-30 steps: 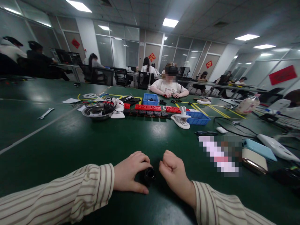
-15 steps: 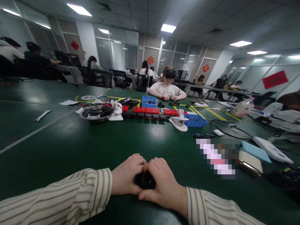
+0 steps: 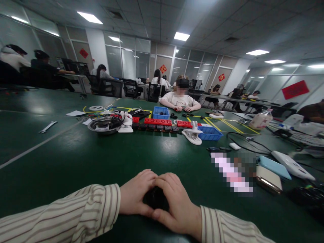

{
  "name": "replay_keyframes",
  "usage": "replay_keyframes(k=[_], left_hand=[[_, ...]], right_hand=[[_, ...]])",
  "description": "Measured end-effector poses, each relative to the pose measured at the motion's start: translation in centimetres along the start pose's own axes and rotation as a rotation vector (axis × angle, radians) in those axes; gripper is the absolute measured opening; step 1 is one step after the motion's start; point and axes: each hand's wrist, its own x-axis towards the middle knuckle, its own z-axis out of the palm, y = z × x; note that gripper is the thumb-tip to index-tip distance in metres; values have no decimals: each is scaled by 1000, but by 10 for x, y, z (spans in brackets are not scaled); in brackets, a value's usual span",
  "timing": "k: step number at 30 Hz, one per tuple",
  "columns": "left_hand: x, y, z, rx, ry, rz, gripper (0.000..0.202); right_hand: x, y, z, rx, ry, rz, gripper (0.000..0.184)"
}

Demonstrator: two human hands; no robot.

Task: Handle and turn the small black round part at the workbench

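Note:
A small round black object [image 3: 155, 199] sits on the green table [image 3: 76, 158] close to me. My left hand [image 3: 135, 197] curls round its left side. My right hand [image 3: 174, 204] curls round its right side, thumb and fingers meeting those of the left. Both hands are closed on the object and cover most of it. Striped sleeves reach to both wrists.
Mid-table lie a metal bowl [image 3: 103, 125], red power strips [image 3: 158, 121], two blue bins [image 3: 210, 133], a white clamp [image 3: 191, 135] and a wrench [image 3: 47, 127]. Phones [image 3: 274, 167] and cables lie at right. A person [image 3: 181, 98] sits opposite; others work at desks behind.
One second ago my right hand was a fist beside the black object. It has since closed round it, meeting my left hand; the object is now mostly covered.

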Motion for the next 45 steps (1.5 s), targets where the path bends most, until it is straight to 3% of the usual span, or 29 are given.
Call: replay_keyframes(k=[3, 6, 10, 14, 17, 20, 24, 29, 34, 39, 42, 45], left_hand=[[1, 2, -1, -7, 15, 6, 43], [3, 3, -3, -21, 33, -22, 34], [4, 3, -4, -42, 14, -46, 33], [5, 1, -4, -22, -3, -57, 39], [4, 0, -3, -50, 10, -52, 56], [2, 2, -5, -51, 39, -36, 70], [0, 7, -5, 20, 55, -22, 65], [-1, 10, -2, 7, 95, -66, 42], [0, 7, -4, -56, 41, -83, 42], [1, 2, -3, -62, 12, -47, 48], [0, -2, -1, -90, 32, -49, 63], [-1, -3, -1, -83, 28, -40, 58]], right_hand=[[-1, 2, 6, -38, 14, 105, 54], [0, 3, 8, -81, -38, 139, 36], [2, 1, 2, -39, -71, 0, 17], [3, -3, -2, 80, -97, -150, 26], [4, -5, -3, 124, -66, -167, 29], [1, -4, -2, 110, 14, -101, 40], [-3, -1, 3, 20, 66, 99, 57], [-2, 1, 6, -68, -8, 207, 36], [1, 1, 0, -59, -56, 52, 15], [4, 0, -2, 69, -73, -154, 19], [4, 0, -1, 104, -54, -145, 17], [1, 1, 1, 58, 5, -35, 29]])
